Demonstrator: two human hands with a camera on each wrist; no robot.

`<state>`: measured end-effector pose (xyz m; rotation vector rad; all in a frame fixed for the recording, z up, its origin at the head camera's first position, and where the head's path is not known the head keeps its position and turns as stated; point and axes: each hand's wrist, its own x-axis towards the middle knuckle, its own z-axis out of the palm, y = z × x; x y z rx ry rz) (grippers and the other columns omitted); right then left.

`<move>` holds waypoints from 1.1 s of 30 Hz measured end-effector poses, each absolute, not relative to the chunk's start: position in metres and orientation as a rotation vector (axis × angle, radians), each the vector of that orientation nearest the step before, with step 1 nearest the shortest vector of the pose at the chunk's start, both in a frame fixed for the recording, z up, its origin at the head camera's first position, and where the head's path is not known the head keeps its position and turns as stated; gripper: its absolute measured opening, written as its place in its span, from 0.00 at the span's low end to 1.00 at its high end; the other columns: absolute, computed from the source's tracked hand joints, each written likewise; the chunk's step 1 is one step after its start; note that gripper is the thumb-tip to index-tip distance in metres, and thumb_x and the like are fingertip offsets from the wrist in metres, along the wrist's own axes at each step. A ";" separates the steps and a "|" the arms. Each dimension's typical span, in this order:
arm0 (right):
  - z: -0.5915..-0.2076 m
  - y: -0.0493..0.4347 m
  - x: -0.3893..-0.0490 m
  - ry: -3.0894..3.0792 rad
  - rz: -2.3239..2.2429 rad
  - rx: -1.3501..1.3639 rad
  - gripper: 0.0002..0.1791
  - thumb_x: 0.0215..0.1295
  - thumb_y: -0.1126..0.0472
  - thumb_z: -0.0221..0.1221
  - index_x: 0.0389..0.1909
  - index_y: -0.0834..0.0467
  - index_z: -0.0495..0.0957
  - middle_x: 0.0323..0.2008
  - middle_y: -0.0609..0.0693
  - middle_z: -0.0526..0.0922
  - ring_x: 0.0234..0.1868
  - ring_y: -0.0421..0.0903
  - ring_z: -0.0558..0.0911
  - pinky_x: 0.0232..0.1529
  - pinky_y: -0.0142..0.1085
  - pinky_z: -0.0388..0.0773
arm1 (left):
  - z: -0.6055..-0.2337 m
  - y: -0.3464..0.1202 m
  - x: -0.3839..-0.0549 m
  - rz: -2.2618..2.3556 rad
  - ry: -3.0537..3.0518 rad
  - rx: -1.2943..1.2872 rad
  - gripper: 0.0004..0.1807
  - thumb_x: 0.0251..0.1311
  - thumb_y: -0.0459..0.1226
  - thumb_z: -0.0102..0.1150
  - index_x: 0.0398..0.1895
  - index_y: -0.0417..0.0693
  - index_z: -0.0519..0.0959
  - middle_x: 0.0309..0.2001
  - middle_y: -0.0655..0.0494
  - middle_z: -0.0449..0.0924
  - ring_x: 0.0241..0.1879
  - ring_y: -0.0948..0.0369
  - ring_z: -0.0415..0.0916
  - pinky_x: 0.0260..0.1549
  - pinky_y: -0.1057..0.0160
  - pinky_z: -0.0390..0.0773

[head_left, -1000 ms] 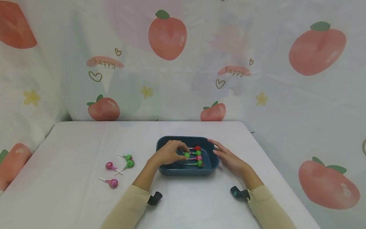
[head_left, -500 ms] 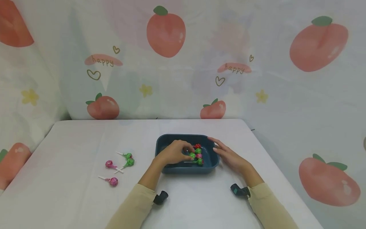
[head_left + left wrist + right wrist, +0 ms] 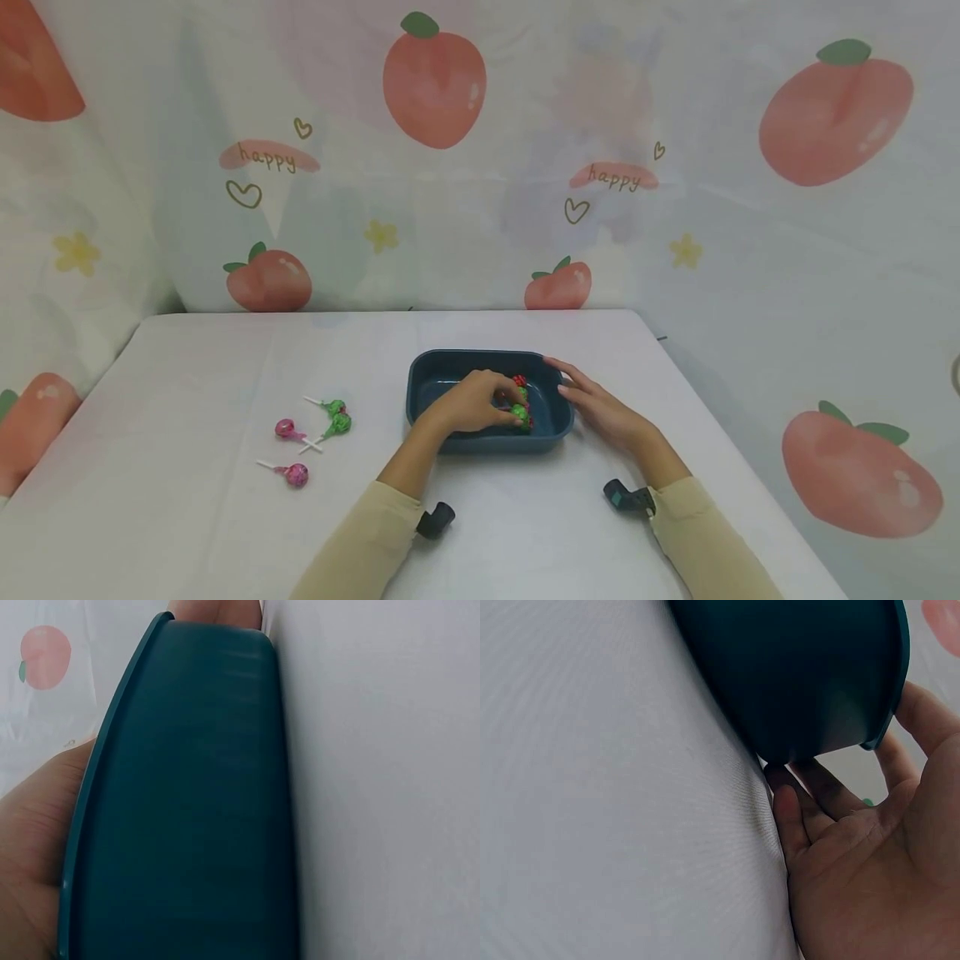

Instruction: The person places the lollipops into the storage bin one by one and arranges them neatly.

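A dark blue-green rectangular tray (image 3: pixel 495 444) stands on the white table in the head view. My left hand (image 3: pixel 472 402) reaches down into it over the near wall and pinches a green-wrapped lollipop (image 3: pixel 520 412) between thumb and fingers. Behind that candy, a red lollipop (image 3: pixel 519 380) and parts of other lollipops show; my left hand hides the rest. My right hand (image 3: pixel 606 417) rests its fingertips on the tray's right end. In the right wrist view its fingers (image 3: pixel 922 712) touch the outer wall and rim. The left wrist view shows mainly the tray's outer wall (image 3: pixel 187 795).
Left of the tray lie several lollipops on the table: two green ones (image 3: pixel 340 423) close together, a pink one (image 3: pixel 285 428) with its stick crossing another, and a second pink one (image 3: pixel 297 475) nearer me. A fruit-print cloth (image 3: pixel 450 208) hangs behind the table.
My left hand has moved right inside the tray with the green lollipop, coming over the other candies and covering more of them. The right hand stays on the tray's end.
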<state>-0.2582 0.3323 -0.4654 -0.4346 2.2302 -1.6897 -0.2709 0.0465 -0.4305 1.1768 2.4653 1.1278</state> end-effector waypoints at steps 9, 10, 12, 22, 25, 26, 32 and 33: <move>-0.465 0.331 -0.259 2.266 -1.652 -0.410 0.29 0.84 0.50 0.48 0.80 0.34 0.57 0.82 0.44 0.46 0.81 0.52 0.37 0.71 0.68 0.31 | -0.432 0.052 -0.271 1.171 2.399 1.198 0.11 0.62 0.36 0.74 0.47 0.48 0.88 0.39 0.66 0.84 0.41 0.65 0.79 0.43 0.68 0.78; -0.465 0.331 -0.259 2.267 -1.651 -0.415 0.29 0.84 0.50 0.48 0.80 0.34 0.57 0.82 0.44 0.46 0.81 0.52 0.37 0.71 0.69 0.31 | -0.433 0.053 -0.271 1.170 2.397 1.197 0.11 0.62 0.36 0.74 0.48 0.49 0.88 0.39 0.67 0.84 0.41 0.66 0.78 0.43 0.68 0.78; -0.465 0.331 -0.260 2.263 -1.654 -0.435 0.29 0.84 0.50 0.47 0.81 0.35 0.56 0.82 0.45 0.45 0.81 0.53 0.36 0.70 0.70 0.30 | -0.434 0.054 -0.271 1.165 2.395 1.200 0.12 0.62 0.36 0.74 0.48 0.48 0.88 0.39 0.66 0.84 0.41 0.66 0.78 0.43 0.68 0.78; -0.469 0.332 -0.261 2.254 -1.654 -0.467 0.29 0.84 0.50 0.46 0.82 0.38 0.54 0.82 0.48 0.45 0.81 0.54 0.36 0.71 0.69 0.30 | -0.436 0.056 -0.265 1.159 2.360 1.190 0.13 0.64 0.33 0.72 0.51 0.46 0.88 0.42 0.67 0.85 0.44 0.67 0.80 0.45 0.69 0.79; -0.470 0.333 -0.260 2.252 -1.663 -0.469 0.30 0.84 0.51 0.46 0.82 0.39 0.54 0.82 0.49 0.45 0.81 0.54 0.37 0.71 0.68 0.30 | -0.436 0.057 -0.265 1.162 2.355 1.190 0.13 0.64 0.34 0.72 0.51 0.47 0.88 0.42 0.67 0.85 0.44 0.68 0.79 0.44 0.69 0.79; -0.470 0.334 -0.260 2.249 -1.668 -0.470 0.30 0.84 0.50 0.47 0.82 0.39 0.54 0.82 0.49 0.45 0.81 0.54 0.37 0.71 0.68 0.30 | -0.436 0.057 -0.265 1.161 2.354 1.189 0.13 0.64 0.34 0.72 0.51 0.47 0.88 0.42 0.67 0.85 0.44 0.68 0.79 0.44 0.69 0.79; -0.468 0.333 -0.259 2.234 -1.683 -0.473 0.31 0.83 0.48 0.48 0.82 0.39 0.54 0.82 0.48 0.45 0.81 0.53 0.37 0.72 0.67 0.30 | -0.436 0.058 -0.265 1.157 2.356 1.190 0.12 0.64 0.34 0.72 0.50 0.48 0.88 0.40 0.68 0.84 0.42 0.68 0.79 0.43 0.68 0.78; -0.468 0.333 -0.259 2.233 -1.682 -0.470 0.31 0.83 0.48 0.48 0.82 0.38 0.55 0.82 0.47 0.45 0.81 0.52 0.38 0.72 0.67 0.31 | -0.436 0.058 -0.265 1.156 2.356 1.191 0.12 0.64 0.34 0.72 0.50 0.47 0.88 0.40 0.68 0.84 0.42 0.68 0.79 0.43 0.68 0.78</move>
